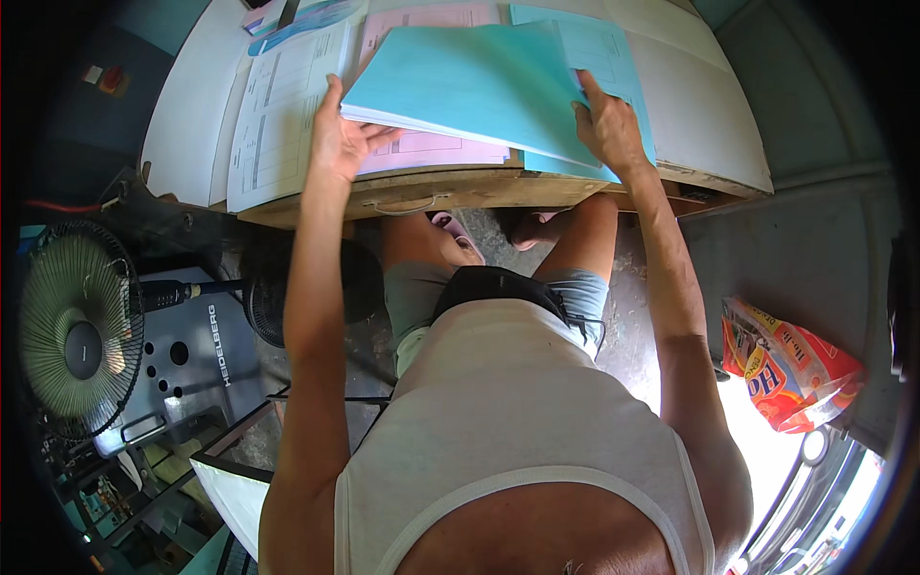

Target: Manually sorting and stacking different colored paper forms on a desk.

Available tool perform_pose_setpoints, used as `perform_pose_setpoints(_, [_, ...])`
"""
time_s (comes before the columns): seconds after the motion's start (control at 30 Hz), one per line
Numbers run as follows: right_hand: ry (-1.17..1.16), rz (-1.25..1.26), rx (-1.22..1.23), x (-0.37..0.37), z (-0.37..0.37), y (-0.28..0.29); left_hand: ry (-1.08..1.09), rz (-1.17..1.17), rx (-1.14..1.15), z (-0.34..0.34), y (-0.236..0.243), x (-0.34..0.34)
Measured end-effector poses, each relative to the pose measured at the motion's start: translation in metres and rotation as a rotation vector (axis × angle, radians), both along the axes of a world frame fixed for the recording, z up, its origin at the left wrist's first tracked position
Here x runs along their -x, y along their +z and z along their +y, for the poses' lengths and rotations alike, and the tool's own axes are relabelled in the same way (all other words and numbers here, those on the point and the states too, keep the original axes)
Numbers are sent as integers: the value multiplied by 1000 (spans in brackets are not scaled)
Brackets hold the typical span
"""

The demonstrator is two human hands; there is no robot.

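Note:
A thick stack of paper sheets (460, 81) with a teal top sheet is raised at a tilt above the table. Its left corner sits between the thumb and spread fingers of my left hand (347, 144), the fingers reaching under the near edge. My right hand (613, 125) grips the right edge with thumb and index finger. Beneath the stack lie pink printed sheets (450, 149), partly covered. White printed sheets (283, 115) are to the left, and more teal printed sheets (604, 57) lie on the right.
The white tabletop (704, 115) has a wooden drawer with a handle (402, 206) at its near edge. Blue patterned papers (302, 27) are at the far left. On the floor side, a fan (81, 345) stands left, and a red plastic package (791, 369) is at right.

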State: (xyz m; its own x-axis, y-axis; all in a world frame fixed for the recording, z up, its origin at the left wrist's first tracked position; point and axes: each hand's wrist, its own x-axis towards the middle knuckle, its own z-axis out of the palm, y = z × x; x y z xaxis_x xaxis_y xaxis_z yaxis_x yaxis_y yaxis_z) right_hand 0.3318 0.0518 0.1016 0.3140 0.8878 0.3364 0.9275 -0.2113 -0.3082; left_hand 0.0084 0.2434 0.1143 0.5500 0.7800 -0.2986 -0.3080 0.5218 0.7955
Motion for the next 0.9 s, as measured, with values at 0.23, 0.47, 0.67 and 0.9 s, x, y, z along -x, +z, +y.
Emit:
perform_pose_setpoints(0.23, [171,122,-67,-16,18,-5,-170,631,-304,57,-4,1])
perform_pose_setpoints(0.47, [-106,160,-164,-94,27,-18,-47,1122,-1629,-20,8,-49])
perform_pose_setpoints(0.67, [101,-300,-4,8,45,12,-80,856,-829,64,-2,-22])
perform_pose_setpoints(0.9, [346,243,193,-26,78,14,-270,1176,-1350,7,8,-72])
